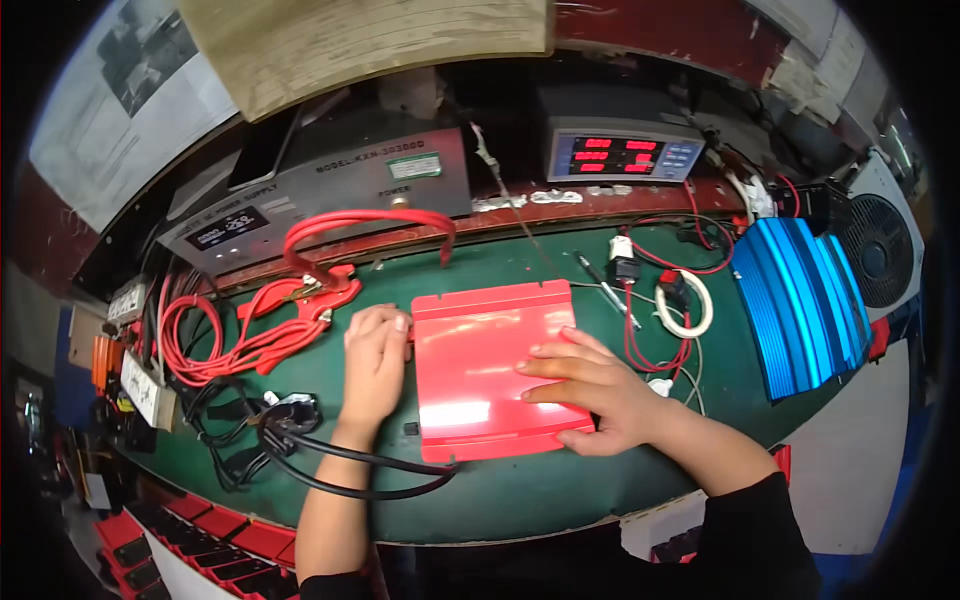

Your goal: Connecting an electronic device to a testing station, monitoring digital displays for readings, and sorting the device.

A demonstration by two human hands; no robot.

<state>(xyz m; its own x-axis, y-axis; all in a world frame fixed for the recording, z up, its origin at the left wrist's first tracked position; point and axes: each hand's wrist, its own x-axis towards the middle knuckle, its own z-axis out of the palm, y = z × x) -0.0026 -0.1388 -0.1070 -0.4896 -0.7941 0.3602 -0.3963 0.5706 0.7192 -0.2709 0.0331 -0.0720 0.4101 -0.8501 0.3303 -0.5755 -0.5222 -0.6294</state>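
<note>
A flat red metal case (470,370) with flanged far and near edges lies on the green bench top in front of me. My right hand (590,390) rests on its right part, fingers stretched out over the top and thumb by the near right corner. At the case's left side is my left hand (376,360), its fingers curled in by the far left corner; whatever they hold there is hidden. Thick black cables (370,475) run from the case's near left edge under or past my left forearm to black clamps (290,412).
Red cables with large red clamps (335,292) lie at the left, before a grey power supply (330,190). A meter with red digits (625,155) stands behind. To the right are a white ring (685,330) on red wires, a pen (618,305) and blue finned cases (795,305).
</note>
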